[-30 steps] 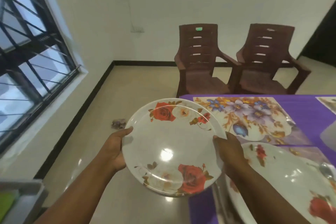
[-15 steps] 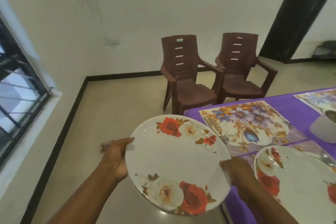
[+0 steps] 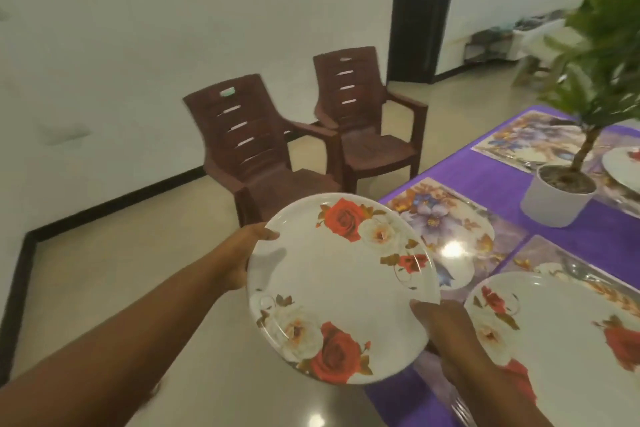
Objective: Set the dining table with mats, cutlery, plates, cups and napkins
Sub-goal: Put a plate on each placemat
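We are counting three rose plates: one in hands, one on near mat, one at far right edge. Three floral mats showing. Two brown chairs. One potted plant. Two hands: left, right.

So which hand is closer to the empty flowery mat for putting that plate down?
Probably the right hand: it holds the plate on the edge nearest the bare mat. The left hand grips the far, floor-side rim.

The second plate runs off the right edge; cutlery beside it seems blurred.
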